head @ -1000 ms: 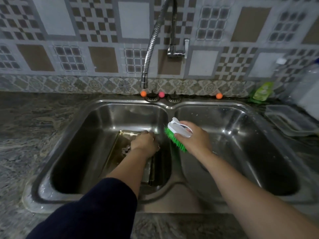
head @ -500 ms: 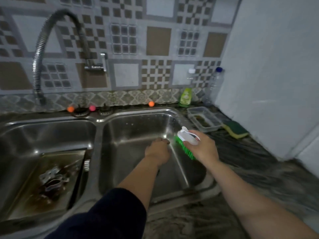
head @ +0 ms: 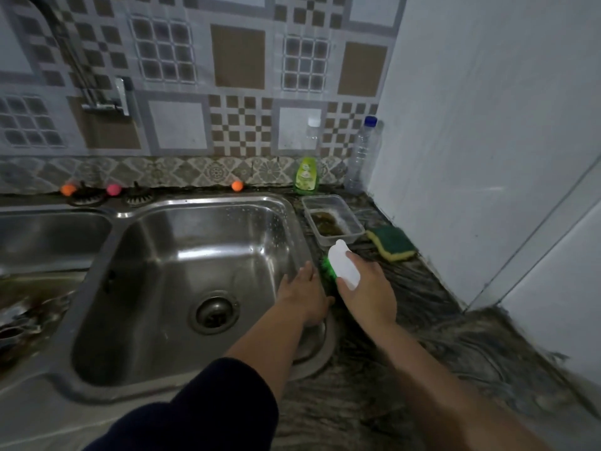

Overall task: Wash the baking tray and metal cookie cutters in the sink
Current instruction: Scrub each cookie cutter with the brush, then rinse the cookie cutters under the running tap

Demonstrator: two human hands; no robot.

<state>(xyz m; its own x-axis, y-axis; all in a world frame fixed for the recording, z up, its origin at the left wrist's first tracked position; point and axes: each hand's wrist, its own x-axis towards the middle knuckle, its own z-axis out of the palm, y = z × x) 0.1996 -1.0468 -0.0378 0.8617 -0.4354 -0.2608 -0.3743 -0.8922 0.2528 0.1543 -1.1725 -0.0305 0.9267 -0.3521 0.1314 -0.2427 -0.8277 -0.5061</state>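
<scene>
My right hand (head: pixel 367 292) grips a white scrub brush (head: pixel 343 268) with green bristles, held over the counter just right of the right sink basin (head: pixel 156 320). My left hand (head: pixel 304 292) hovers open, fingers spread, over that basin's right rim, close beside the brush. The dirty baking tray (head: pixel 29 297) lies in the left basin at the frame's left edge, with metal cookie cutters (head: pixel 13 327) on it, mostly cut off.
A clear plastic container (head: pixel 331 219) with brown residue sits on the counter right of the sink. A green-and-yellow sponge (head: pixel 392 244) lies beside it. A green dish soap bottle (head: pixel 306 174) and a clear water bottle (head: pixel 362 154) stand at the back. A white wall closes the right side.
The view has swung right, from the left basin to the right basin and counter. My left hand left the tray and moved right with the brush hand.
</scene>
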